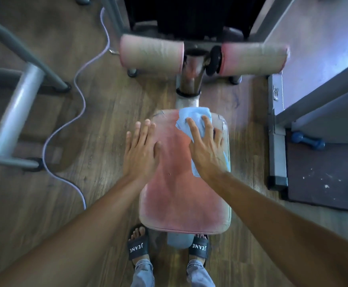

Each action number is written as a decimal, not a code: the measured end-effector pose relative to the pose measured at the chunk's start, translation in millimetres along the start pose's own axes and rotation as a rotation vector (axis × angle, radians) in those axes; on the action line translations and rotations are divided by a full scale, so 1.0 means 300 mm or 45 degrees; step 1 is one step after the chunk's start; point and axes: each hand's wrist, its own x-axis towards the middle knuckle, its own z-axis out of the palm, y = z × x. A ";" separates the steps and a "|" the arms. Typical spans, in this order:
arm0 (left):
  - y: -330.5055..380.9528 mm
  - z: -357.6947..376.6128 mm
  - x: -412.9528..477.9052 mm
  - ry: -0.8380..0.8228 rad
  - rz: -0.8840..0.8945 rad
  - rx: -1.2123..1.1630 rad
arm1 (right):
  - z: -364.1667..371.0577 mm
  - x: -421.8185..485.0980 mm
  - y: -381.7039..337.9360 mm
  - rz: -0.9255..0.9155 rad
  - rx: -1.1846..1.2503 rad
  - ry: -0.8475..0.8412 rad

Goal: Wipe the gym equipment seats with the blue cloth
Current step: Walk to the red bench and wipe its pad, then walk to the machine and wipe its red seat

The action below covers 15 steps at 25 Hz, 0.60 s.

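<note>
Both arms outstretched, left hand (pixel 141 151) and right hand (pixel 207 151) flat, palms down, fingers spread.

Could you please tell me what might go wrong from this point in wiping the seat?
The blue cloth lies bunched under the flat right hand, not gripped, so it may slide out or skip parts of the seat pad. The pad's seemingly torn corner at the far right could snag the cloth. The cable snaking over the floor on the left might trip the person stepping away.
</note>
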 end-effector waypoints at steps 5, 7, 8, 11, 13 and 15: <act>-0.013 -0.537 -0.092 0.116 -0.151 0.061 | -0.440 0.072 -0.246 -0.264 0.073 -0.144; -0.045 -0.744 -0.172 0.107 -0.190 0.120 | -0.609 0.093 -0.378 -0.305 0.123 -0.161; -0.064 -0.832 -0.209 0.108 -0.221 0.135 | -0.682 0.103 -0.443 -0.331 0.142 -0.183; -0.153 -1.115 -0.364 0.191 -0.382 0.121 | -0.914 0.104 -0.689 -0.481 0.190 -0.251; -0.237 -1.263 -0.487 0.220 -0.493 0.116 | -1.033 0.081 -0.863 -0.577 0.253 -0.258; -0.331 -1.370 -0.611 0.248 -0.616 0.049 | -1.124 0.037 -1.034 -0.672 0.312 -0.283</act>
